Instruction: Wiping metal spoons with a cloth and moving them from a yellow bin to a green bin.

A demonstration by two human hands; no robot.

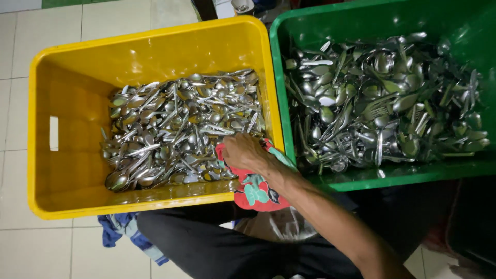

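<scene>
Below, right hand (243, 151) on red cloth (256, 188), yellow crate (67, 77), spoons (175, 129)

We see two crates side by side on the floor (103, 15), their long walls touching. The left crate (46, 93) holds a heap of spoons (175, 129) piled toward its right half, leaving its left part bare. The right crate (361, 15) holds a fuller heap of cutlery (382, 98) spread across it. Our right hand (243, 151) reaches into the near right corner of the left crate, resting on a cloth (256, 191) draped over that crate's near rim. Another cloth (121, 232) lies on the floor just before the left crate.
</scene>
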